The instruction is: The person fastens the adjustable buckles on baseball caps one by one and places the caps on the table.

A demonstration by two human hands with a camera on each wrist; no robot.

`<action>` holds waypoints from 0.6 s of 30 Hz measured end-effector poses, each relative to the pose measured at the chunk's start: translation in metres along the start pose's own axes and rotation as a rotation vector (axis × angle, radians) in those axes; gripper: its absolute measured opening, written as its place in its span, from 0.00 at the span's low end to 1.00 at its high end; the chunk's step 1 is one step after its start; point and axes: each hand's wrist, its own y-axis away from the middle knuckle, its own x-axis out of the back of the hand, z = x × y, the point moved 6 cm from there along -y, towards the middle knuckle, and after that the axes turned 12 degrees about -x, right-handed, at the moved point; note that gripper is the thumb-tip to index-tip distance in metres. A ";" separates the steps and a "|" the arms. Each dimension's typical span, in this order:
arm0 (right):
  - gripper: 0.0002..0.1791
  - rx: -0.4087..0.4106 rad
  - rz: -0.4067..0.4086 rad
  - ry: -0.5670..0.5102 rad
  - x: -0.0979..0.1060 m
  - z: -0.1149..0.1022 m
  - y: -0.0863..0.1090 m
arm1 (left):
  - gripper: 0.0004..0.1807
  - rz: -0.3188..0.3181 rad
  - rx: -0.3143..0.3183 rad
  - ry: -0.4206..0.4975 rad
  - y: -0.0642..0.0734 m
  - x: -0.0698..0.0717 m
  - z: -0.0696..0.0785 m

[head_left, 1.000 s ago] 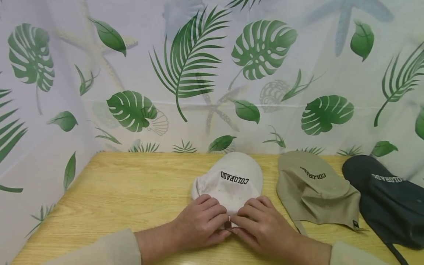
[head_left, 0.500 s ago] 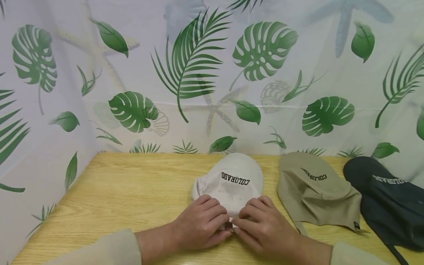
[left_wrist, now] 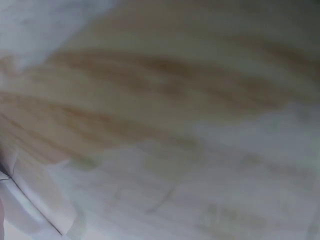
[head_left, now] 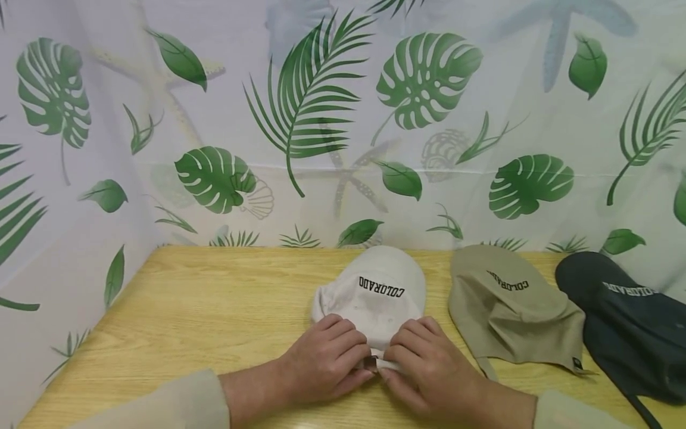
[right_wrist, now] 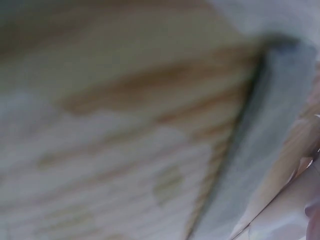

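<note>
A white baseball cap (head_left: 370,316) with dark COLORADO lettering lies on the wooden table, its brim toward the back wall and its rear edge toward me. My left hand (head_left: 324,360) grips that rear edge on the left, thumb and fingers beside a small dark buckle (head_left: 371,361). From the buckle a short white strap (head_left: 387,364) runs to the right, and my right hand (head_left: 429,363) pinches it between thumb and index finger. Both wrist views are blurred; in the right wrist one a pale grey band (right_wrist: 265,135) slants across, and I cannot tell what it is.
Right of the white cap lies a khaki cap (head_left: 509,316) with the same lettering. Beyond it a dark navy cap (head_left: 632,333) reaches the right edge of the view. A leaf-patterned white cloth (head_left: 321,208) hangs behind the table (head_left: 214,298).
My right fingers have shifted slightly right from the buckle, and more of the white strap now shows between them and it. The cap and my left hand are nearly where they were.
</note>
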 end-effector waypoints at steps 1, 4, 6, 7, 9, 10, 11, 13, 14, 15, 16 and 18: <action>0.11 -0.003 0.000 0.004 0.000 0.000 0.000 | 0.13 0.003 -0.003 -0.003 0.000 0.000 0.000; 0.12 -0.017 -0.012 0.018 -0.002 0.002 0.001 | 0.13 0.003 -0.006 -0.013 0.000 0.000 0.000; 0.12 -0.027 -0.023 0.026 -0.002 0.003 0.001 | 0.13 0.005 -0.007 -0.019 0.000 0.000 0.000; 0.12 -0.031 -0.027 0.031 -0.003 0.004 0.002 | 0.12 0.004 -0.007 -0.021 0.000 0.000 0.000; 0.12 -0.037 -0.035 0.040 -0.003 0.005 0.002 | 0.12 0.004 -0.003 -0.022 0.000 0.000 0.000; 0.13 -0.038 -0.037 0.043 -0.003 0.005 0.002 | 0.12 0.005 -0.002 -0.023 0.000 0.000 -0.001; 0.13 -0.035 -0.035 0.047 -0.004 0.005 0.003 | 0.12 0.006 -0.003 -0.023 -0.001 0.000 0.000; 0.13 -0.025 -0.026 0.061 -0.004 0.005 0.003 | 0.12 0.010 -0.009 -0.025 -0.001 0.000 0.000; 0.14 -0.020 -0.020 0.067 -0.004 0.005 0.003 | 0.12 0.011 -0.012 -0.026 -0.001 0.000 0.000; 0.14 -0.015 -0.014 0.072 -0.004 0.005 0.003 | 0.12 0.015 -0.015 -0.028 -0.001 0.000 0.000; 0.14 -0.007 -0.007 0.075 -0.003 0.005 0.003 | 0.13 0.018 -0.020 -0.032 -0.001 -0.001 0.001; 0.14 0.003 0.002 0.081 -0.003 0.005 0.003 | 0.13 0.022 -0.030 -0.037 -0.001 -0.001 0.001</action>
